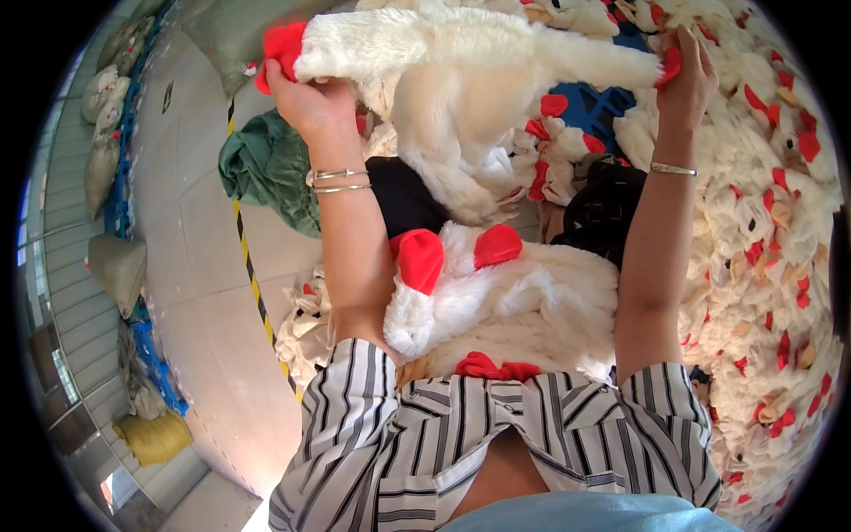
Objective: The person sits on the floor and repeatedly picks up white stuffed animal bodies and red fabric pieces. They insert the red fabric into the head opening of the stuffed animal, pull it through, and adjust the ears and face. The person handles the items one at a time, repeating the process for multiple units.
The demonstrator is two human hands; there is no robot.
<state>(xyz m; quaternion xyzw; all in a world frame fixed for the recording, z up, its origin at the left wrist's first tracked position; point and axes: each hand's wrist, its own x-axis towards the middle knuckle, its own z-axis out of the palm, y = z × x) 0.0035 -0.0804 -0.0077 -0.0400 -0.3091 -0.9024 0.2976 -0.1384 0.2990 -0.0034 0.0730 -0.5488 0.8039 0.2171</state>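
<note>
A white furry plush skin (425, 49), limp and unstuffed, is stretched out in front of me between both hands. My left hand (310, 105) is closed around it by the red tip at its left end. At the other end, the small red tip is pinched in my right hand (690, 80). The skin's middle part hangs down between my arms. Across my lap lie more white plush skins (532, 297) with red ends, touching neither hand.
A large heap of white and red plush skins (753, 257) fills the right side. Blue plastic pallets (589, 111) show beneath the pile ahead. Left of me are a crumpled green sack (270, 168), a black-and-yellow floor stripe (252, 275) and a yellow sack (152, 437).
</note>
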